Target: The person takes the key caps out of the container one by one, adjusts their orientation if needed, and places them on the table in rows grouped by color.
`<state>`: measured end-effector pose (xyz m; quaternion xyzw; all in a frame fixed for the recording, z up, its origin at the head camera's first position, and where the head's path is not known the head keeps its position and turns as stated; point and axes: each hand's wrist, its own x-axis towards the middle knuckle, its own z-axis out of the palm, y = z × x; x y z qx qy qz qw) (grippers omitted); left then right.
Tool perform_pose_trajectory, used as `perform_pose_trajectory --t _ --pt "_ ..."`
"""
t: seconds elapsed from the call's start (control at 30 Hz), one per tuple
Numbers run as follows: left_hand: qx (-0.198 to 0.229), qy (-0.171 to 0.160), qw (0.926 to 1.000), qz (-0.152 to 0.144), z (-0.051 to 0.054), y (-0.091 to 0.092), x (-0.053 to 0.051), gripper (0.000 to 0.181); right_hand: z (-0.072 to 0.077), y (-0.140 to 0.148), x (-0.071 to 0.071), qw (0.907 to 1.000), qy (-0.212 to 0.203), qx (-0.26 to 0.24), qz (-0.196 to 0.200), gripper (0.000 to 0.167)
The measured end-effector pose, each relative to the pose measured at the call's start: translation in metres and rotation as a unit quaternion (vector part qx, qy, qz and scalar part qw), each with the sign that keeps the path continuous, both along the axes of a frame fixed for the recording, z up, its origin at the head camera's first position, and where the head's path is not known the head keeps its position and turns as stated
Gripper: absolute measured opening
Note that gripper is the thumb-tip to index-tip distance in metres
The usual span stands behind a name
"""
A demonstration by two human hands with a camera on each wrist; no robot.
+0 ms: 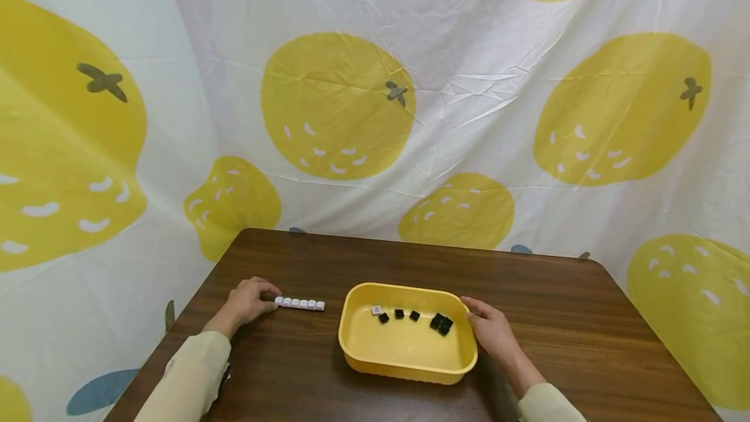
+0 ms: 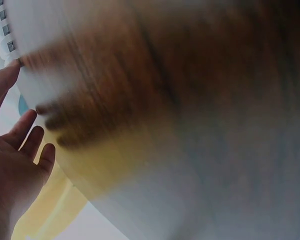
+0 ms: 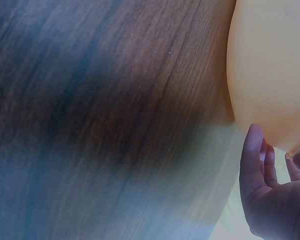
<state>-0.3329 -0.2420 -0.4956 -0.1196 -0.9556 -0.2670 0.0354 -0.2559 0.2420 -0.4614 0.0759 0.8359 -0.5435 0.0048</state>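
Observation:
A straight row of several small white blocks [image 1: 299, 303], shaped like keycaps, lies on the brown table. My left hand [image 1: 250, 298] is at the row's left end, its thumb and index finger touching the end block. The other fingers of the left hand [image 2: 20, 170] are loosely extended above the tabletop. A yellow plastic basin [image 1: 410, 370] stands right of the row. Inside it lie several black blocks [image 1: 441, 323] and one white block [image 1: 376, 310] with a dark mark. My right hand [image 1: 492, 329] grips the basin's right side, thumb at the rim and fingers along the outer wall.
The dark wood-grain table [image 1: 281, 376] has rounded far corners. Behind and beside it hangs a white cloth [image 1: 469, 18] printed with yellow lemons, close to the table's far edge. A gap of bare tabletop separates the row from the basin.

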Motion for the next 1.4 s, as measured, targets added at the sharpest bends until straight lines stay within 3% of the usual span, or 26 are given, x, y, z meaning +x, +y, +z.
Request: perform_pose_trajectory --t 0.37,0.53,0.67,0.9,1.07,1.23,1.3,1.4 --pt "0.002 -0.019 0.9998 0.002 0.002 0.001 -0.001 0.025 -0.001 0.000 0.000 1.0000 0.001 0.007 0.000 0.041" --pt "0.020 0.009 0.9998 -0.003 0.010 0.010 -0.003 0.029 -0.001 -0.001 -0.001 1.0000 0.004 0.009 0.000 0.040" --pt "0.063 0.038 0.9968 -0.032 0.024 0.035 -0.005 0.032 -0.001 0.000 -0.001 1.0000 0.002 0.007 -0.002 0.040" --pt "0.096 0.051 0.9903 -0.087 0.048 0.112 0.001 0.027 -0.001 0.000 0.000 1.0000 0.004 0.006 0.001 0.040" --pt "0.038 0.051 0.9917 -0.112 0.048 0.158 0.012 0.021 -0.002 0.001 -0.001 1.0000 0.008 0.001 0.001 0.040" --pt "-0.050 0.048 0.9935 -0.090 0.043 0.183 0.016 0.019 -0.002 0.000 -0.001 0.9999 0.007 -0.010 0.002 0.040" --pt "-0.095 0.045 0.9914 -0.078 0.041 0.190 0.014 0.019 -0.002 0.000 -0.001 0.9999 0.008 -0.007 0.003 0.040" --pt "-0.168 0.047 0.9823 -0.069 0.039 0.197 0.012 0.019 -0.002 0.000 -0.001 1.0000 0.009 0.001 0.003 0.040"
